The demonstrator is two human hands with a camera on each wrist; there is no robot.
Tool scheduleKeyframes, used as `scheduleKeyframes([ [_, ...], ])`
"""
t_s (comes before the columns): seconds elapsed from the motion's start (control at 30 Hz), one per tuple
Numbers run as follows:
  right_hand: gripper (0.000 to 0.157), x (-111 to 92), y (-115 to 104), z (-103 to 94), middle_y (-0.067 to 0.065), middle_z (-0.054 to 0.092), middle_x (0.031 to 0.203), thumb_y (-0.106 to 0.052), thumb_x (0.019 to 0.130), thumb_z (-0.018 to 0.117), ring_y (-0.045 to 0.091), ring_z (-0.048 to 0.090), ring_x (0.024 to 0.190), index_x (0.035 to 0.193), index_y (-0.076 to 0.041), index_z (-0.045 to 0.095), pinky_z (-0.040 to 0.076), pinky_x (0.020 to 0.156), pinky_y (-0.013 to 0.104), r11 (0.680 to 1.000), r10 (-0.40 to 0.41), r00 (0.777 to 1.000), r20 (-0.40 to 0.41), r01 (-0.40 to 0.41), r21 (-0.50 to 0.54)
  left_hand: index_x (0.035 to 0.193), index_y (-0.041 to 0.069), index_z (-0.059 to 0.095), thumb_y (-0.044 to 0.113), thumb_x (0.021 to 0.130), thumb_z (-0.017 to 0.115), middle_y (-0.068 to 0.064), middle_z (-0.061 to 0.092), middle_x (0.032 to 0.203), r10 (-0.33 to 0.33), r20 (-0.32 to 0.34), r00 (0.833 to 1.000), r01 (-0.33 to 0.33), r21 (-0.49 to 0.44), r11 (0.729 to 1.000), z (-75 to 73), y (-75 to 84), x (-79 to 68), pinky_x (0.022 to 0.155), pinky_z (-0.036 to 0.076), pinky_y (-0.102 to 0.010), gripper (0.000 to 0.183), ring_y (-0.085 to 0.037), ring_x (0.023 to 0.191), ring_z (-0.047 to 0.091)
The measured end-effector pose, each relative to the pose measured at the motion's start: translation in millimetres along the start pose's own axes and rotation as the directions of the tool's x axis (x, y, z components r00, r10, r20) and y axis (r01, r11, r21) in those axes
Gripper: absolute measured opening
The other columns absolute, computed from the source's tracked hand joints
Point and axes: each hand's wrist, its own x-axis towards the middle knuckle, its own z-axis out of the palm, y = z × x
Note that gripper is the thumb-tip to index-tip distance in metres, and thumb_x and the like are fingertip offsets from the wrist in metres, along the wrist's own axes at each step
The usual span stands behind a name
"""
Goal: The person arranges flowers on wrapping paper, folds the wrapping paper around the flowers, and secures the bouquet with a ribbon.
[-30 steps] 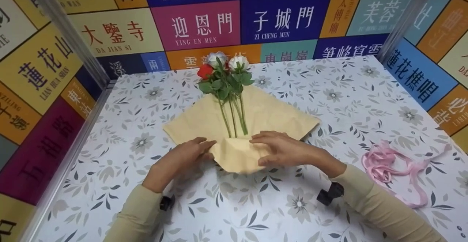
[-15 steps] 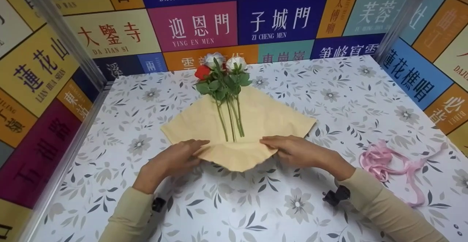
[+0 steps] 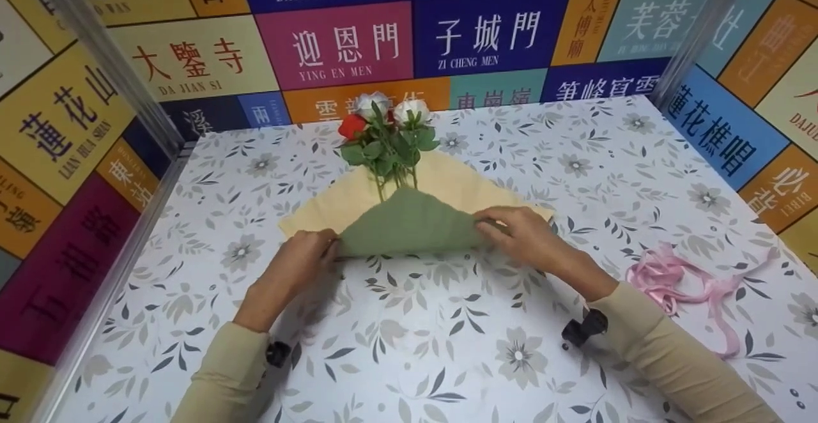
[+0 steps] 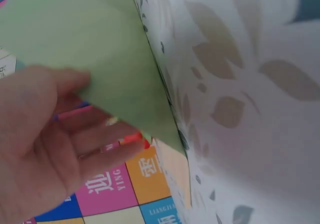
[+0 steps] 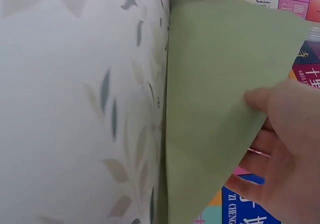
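Head view: wrapping paper (image 3: 470, 188) lies mid-worktop (image 3: 409, 365), nearer the back edge than the right; its near part is doubled over as a green flap (image 3: 409, 225), hiding the lower stems (image 3: 381, 188) of the roses (image 3: 388, 116). Blooms point to the back edge. Left hand (image 3: 299, 258) and right hand (image 3: 527, 236) each pinch an end of the flap. Judged light, limp and easily creased; best held at both ends of the fold, since a single-handed pull would likely skew it. The roses probably shift if the paper is tugged. Pink ribbon (image 3: 664, 282) lies loose toward the right edge, beyond the right forearm, clear of the paper. Left wrist view: thumb on the green face, fingers behind the slanting edge, a light pinch; paper looks thin. Right wrist view: same hold, thumb on green, fingers behind; fold sits close along the worktop, left fingertips at its far end. No obstruction noted at the fold; the wall panels (image 3: 332, 46) stand behind the back edge.
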Motion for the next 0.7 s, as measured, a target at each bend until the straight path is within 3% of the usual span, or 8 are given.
scheduleKeyframes([
  [0.1, 0.043, 11, -4, 3.7, 0.017, 0.060, 0.135, -0.010, 0.095, 0.067, 0.035, 0.059, 0.123, 0.136, -0.003, 0.059, 0.049, 0.103, 0.051, 1.000, 0.016, 0.990, -0.139, -0.014, 0.013, 0.106, -0.001, 0.071, 0.011, 0.098, 0.058, -0.017, 0.075, 0.097, -0.110, -0.099, 0.989, 0.112, 0.021, 0.993, 0.5, 5.1, 8.6, 0.077, 0.057, -0.049, 0.019, -0.033, 0.089, 0.072],
  [0.23, 0.061, 24, -11, 13.9, 0.020, 0.047, 0.144, -0.002, 0.089, 0.072, 0.039, 0.048, 0.133, 0.145, -0.002, 0.049, 0.040, 0.111, 0.054, 1.000, 0.017, 0.971, -0.240, -0.021, -0.014, 0.117, -0.002, 0.067, 0.010, 0.095, 0.062, -0.024, 0.072, 0.105, -0.188, -0.219, 0.957, 0.206, 0.059, 0.977, 4.5, 13.6, 18.6, 0.075, 0.056, -0.055, 0.026, -0.042, 0.092, 0.070],
  [0.37, 0.068, 33, -19, 25.9, 0.022, 0.039, 0.151, -0.002, 0.087, 0.073, 0.040, 0.040, 0.140, 0.148, -0.003, 0.045, 0.034, 0.116, 0.053, 0.998, -0.022, 0.957, -0.288, 0.004, -0.064, 0.121, -0.004, 0.062, 0.002, 0.090, 0.065, -0.028, 0.063, 0.110, -0.219, -0.336, 0.916, 0.256, 0.068, 0.964, 10.1, 25.8, 25.6, 0.077, 0.055, -0.054, 0.032, -0.045, 0.096, 0.063],
  [0.43, 0.066, 38, -23, 32.5, 0.021, 0.038, 0.154, -0.007, 0.089, 0.072, 0.040, 0.035, 0.144, 0.149, -0.004, 0.045, 0.031, 0.118, 0.054, 0.995, -0.051, 0.966, -0.255, 0.029, -0.090, 0.118, -0.005, 0.061, 0.000, 0.088, 0.065, -0.027, 0.058, 0.109, -0.220, -0.351, 0.910, 0.253, 0.050, 0.966, 13.1, 32.4, 28.9, 0.077, 0.056, -0.052, 0.031, -0.043, 0.098, 0.061],
  [0.53, 0.065, 45, -29, 45.0, 0.018, 0.032, 0.160, -0.019, 0.094, 0.069, 0.040, 0.025, 0.150, 0.152, -0.009, 0.041, 0.025, 0.122, 0.056, 0.989, -0.073, 0.988, -0.132, 0.055, -0.136, 0.107, -0.005, 0.062, 0.000, 0.085, 0.065, -0.024, 0.057, 0.103, -0.197, -0.269, 0.943, 0.210, 0.019, 0.977, 19.0, 39.5, 34.1, 0.077, 0.056, -0.050, 0.022, -0.041, 0.095, 0.060],
  [0.63, 0.074, 52, -34, 59.3, 0.015, 0.016, 0.168, -0.033, 0.096, 0.066, 0.042, 0.010, 0.155, 0.158, -0.016, 0.031, 0.017, 0.124, 0.059, 0.978, -0.057, 0.998, 0.013, 0.059, -0.198, 0.097, -0.004, 0.065, 0.005, 0.086, 0.067, -0.023, 0.059, 0.098, -0.157, -0.086, 0.984, 0.161, 0.036, 0.986, 24.8, 39.9, 40.6, 0.078, 0.055, -0.050, 0.014, -0.039, 0.092, 0.061],
  [0.7, 0.082, 58, -36, 67.7, 0.014, 0.004, 0.170, -0.041, 0.094, 0.066, 0.043, 0.000, 0.156, 0.161, -0.020, 0.023, 0.011, 0.125, 0.060, 0.975, -0.034, 0.995, 0.094, 0.054, -0.218, 0.095, -0.003, 0.067, 0.010, 0.088, 0.069, -0.022, 0.061, 0.098, -0.131, 0.034, 0.991, 0.129, 0.055, 0.990, 27.2, 36.4, 46.1, 0.079, 0.055, -0.049, 0.014, -0.038, 0.092, 0.061],
])
